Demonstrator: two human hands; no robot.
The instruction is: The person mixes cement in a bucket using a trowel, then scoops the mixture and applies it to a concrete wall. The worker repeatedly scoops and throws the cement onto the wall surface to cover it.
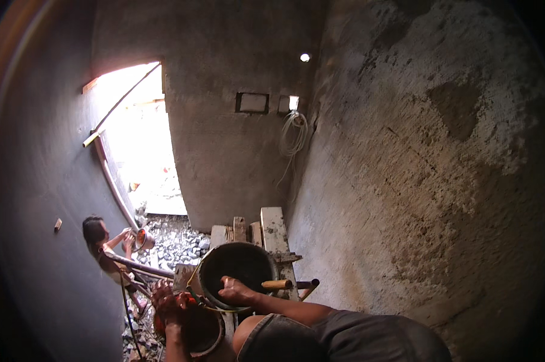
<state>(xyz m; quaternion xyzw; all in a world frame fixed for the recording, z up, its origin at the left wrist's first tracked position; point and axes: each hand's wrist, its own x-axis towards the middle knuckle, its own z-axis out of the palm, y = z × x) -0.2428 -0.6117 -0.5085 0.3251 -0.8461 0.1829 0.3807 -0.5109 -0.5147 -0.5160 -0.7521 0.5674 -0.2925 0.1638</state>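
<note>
My right hand (pixel 236 292) is inside the near rim of a black bucket (pixel 207 265), its fingers curled closed. Whatever they hold, if anything, is hidden. The bucket stands on planks, and its inside is dark. Lower and to the left, my left hand (pixel 170 303) is at the rim of a second bucket (pixel 215 345), with its fingers stretched and apart. Something orange-red (pixel 188 297) shows beside that hand, too small to name. A thin yellow-green cord or handle (pixel 194 295) runs along the black bucket's left side.
Wooden planks (pixel 274 226) form a raised platform against the rough plastered wall (pixel 405 181) on the right. Below left, a person (pixel 100 244) holds a small bucket (pixel 143 240) over grey rubble (pixel 182 241). Poles (pixel 137 264) stick out near the platform. A bright doorway (pixel 143 139) opens beyond.
</note>
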